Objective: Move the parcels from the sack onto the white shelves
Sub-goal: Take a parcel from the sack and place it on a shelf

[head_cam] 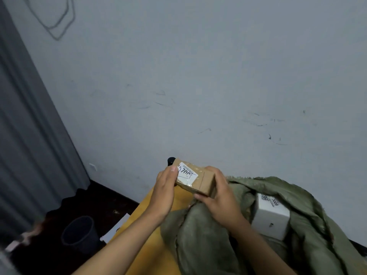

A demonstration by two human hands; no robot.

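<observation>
Left hand (pixel 163 192) and right hand (pixel 219 197) grip brown parcel (pixel 195 179), label unreadable; white parcel (pixel 271 215) lower right reads "3008"

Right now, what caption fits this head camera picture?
Both hands, left and right, hold a brown parcel above the green sack, where a white parcel waits.

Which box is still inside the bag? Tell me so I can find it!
Find the big green sack slumped on the yellow table. Peek into its open mouth on the right: a white box sits there, marked 3008. The other parcel is a brown cardboard box held in both hands.
</observation>
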